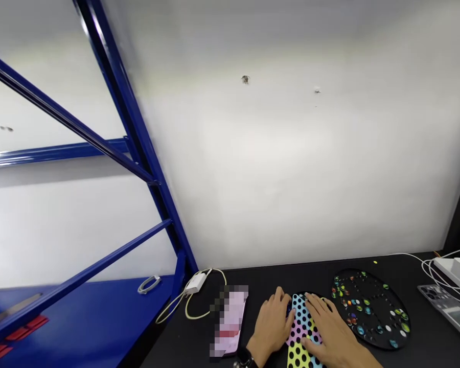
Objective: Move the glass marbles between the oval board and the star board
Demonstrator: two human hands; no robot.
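Observation:
A polka-dot piece [301, 319] in pastel blue, pink and yellow with black dots lies at the table's front, between my hands. My left hand [273, 322], with a watch [245, 359] at the wrist, has its fingers bent along the left edge, and its thumb rests on the piece. My right hand [327, 327] lies over the right side, fingers stretched out and thumb reaching across the dots. A dark rounded edge shows behind the piece; what it belongs to is mostly covered.
Right of my hands is a black round tray [375, 340] with several shiny coloured beads. A phone [230, 319] lies left, near a white adapter [196, 282] and cable. A clear-cased item [450, 312] and power strip [458, 271] are far right. Blue shelving [153, 168] stands left.

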